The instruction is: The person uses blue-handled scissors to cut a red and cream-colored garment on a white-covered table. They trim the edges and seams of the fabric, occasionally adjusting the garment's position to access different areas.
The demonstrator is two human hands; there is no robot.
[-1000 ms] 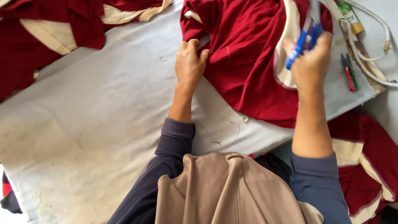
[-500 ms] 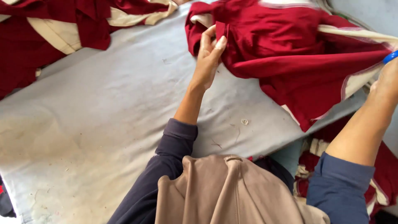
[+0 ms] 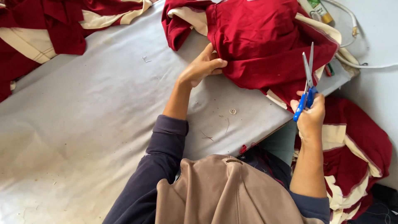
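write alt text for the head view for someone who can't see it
Seen from above, a person's left hand grips a red garment on a grey table, while the right hand holds blue scissors, blades pointing up. More red and cream cloth lies at the table's far left.

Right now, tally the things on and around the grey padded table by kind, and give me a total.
Heaps of dark red and cream cloth garments: 3
Blue-handled steel scissors, in the right hand: 1
White cables: 1
Small pale ring on the grey padded table: 1
Total: 6
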